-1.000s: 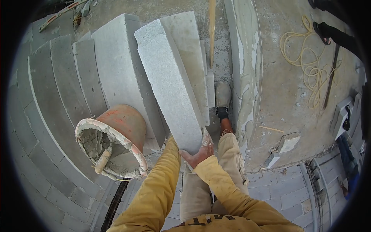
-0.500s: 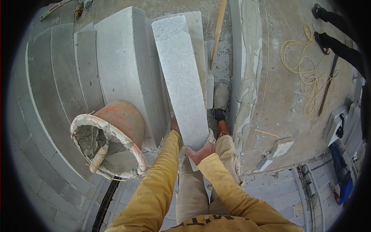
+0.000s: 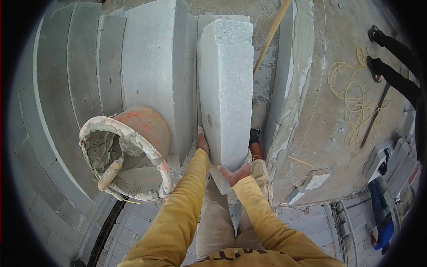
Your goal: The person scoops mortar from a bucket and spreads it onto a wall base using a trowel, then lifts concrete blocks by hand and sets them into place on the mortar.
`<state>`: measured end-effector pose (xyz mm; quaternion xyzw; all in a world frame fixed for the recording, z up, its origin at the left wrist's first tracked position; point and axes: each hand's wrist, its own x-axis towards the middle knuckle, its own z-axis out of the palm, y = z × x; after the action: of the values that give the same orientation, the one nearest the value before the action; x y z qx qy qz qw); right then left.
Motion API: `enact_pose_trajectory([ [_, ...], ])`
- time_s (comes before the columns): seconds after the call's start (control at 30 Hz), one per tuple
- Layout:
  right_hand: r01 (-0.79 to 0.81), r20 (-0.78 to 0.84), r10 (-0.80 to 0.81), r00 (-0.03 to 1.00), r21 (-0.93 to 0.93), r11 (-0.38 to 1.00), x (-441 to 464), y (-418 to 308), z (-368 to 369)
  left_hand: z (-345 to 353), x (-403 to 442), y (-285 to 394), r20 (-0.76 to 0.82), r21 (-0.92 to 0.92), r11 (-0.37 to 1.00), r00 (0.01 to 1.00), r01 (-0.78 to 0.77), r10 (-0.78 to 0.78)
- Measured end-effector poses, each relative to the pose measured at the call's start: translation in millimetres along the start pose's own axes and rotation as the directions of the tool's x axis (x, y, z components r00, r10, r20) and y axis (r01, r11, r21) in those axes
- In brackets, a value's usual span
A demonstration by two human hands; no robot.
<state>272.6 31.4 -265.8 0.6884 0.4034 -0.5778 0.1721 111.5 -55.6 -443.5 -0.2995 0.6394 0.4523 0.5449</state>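
Observation:
A long pale grey block (image 3: 235, 98) stands on edge in the middle, its narrow face up and its far end chipped. My left hand (image 3: 202, 140) presses against the block's left side near its close end. At the near right corner, my right hand (image 3: 235, 172) is wrapped round the block, thumb on the near end. Left of my arms sits an orange bucket (image 3: 149, 122) of wet grey mortar, with a trowel handle (image 3: 110, 175) sticking out of it.
Large grey blocks (image 3: 149, 62) stand in a row at the left. A low wall topped with mortar (image 3: 291, 89) runs along the right. Beyond lie a yellow hose (image 3: 356, 104) and a broken block (image 3: 317, 179). Two people are partly in view at the right, one in blue (image 3: 383, 234).
Both hands have turned the block more upright in view and swung its far end rightward; its left side now shows. The view has shifted too.

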Motion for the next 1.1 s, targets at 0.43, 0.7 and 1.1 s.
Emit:
enact_pose_trajectory([
  [0.43,0.059,-0.083,-0.058,0.995,0.011,0.998,-5,-13,1,7,-24,12,-0.032,0.084,0.995,0.998,-0.048,0.05],
  [0.7,0.036,-0.053,-0.035,0.998,0.016,0.999,-1,-7,0,-17,-10,0,-0.063,0.225,0.97,0.992,-0.09,0.106],
  [1.1,0.011,-0.092,-0.021,0.995,-0.112,0.994,13,15,12,-27,-88,-33,-0.194,0.547,0.798,0.889,-0.252,0.414],
])
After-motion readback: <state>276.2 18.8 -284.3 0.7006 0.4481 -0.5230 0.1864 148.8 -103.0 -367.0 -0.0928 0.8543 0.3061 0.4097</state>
